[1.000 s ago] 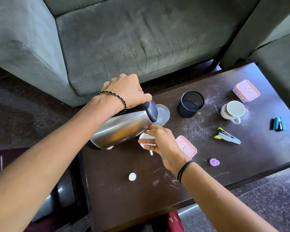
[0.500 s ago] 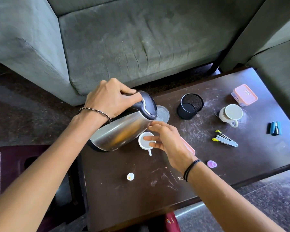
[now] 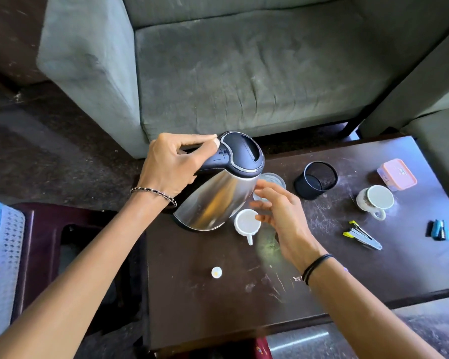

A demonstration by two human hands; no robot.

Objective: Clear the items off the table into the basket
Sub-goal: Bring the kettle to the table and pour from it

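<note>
A steel kettle [image 3: 218, 200] with a black lid stands at the left end of the dark table [image 3: 244, 301], tilted slightly. My left hand [image 3: 171, 164] grips its black handle. My right hand [image 3: 280, 216] hovers open just right of the kettle, fingers spread above a small white strainer cup [image 3: 246, 224] that rests on the table. A white perforated basket [image 3: 3, 255] shows at the far left edge, on a maroon stool.
On the table lie a black mesh cup [image 3: 315, 180], a white mug [image 3: 375, 200], a pink-lidded box [image 3: 397, 173], a stapler [image 3: 362, 234], a blue item [image 3: 438, 229], a clear lid [image 3: 272, 181] and a small white cap [image 3: 216, 272]. A grey sofa [image 3: 244, 73] stands behind.
My left hand has brought the kettle from a steep tilt to nearly upright on the table. My right hand let go of the white strainer cup and opened.
</note>
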